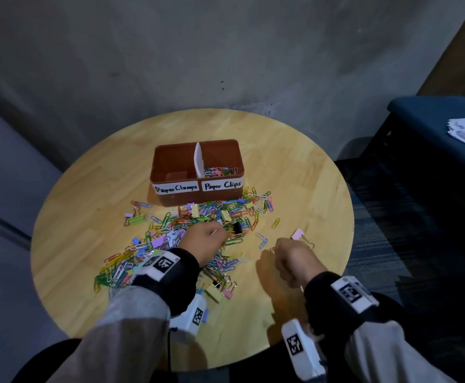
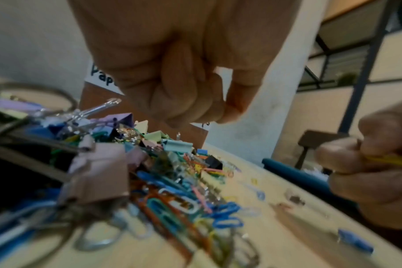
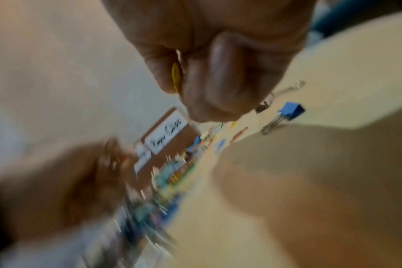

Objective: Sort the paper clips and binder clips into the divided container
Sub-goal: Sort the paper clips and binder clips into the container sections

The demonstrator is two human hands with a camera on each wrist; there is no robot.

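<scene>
Nearest the viewer, two grey sleeves (image 1: 132,322) with black wrist bands reach over a round wooden table (image 1: 308,189). The right hand (image 1: 295,261), fingers curled, pinches a yellow paper clip (image 3: 175,77) between thumb and fingers and is held above bare table to the right of the pile; a pink binder clip (image 1: 298,234) lies just beyond it. The left hand (image 1: 203,240) is clenched over the pile (image 1: 187,230); a thin wire shows at its fingertips, but what it grasps cannot be told. The pile, a loose mix of coloured paper clips and binder clips, spreads from the left wrist to the front of the container (image 1: 170,161). Farthest, the brown container stands divided by a white partition: the left compartment, labelled "Paper Clamps", shows a bare floor; the right, labelled "Paper Clips", holds paper clips (image 1: 220,171).
</scene>
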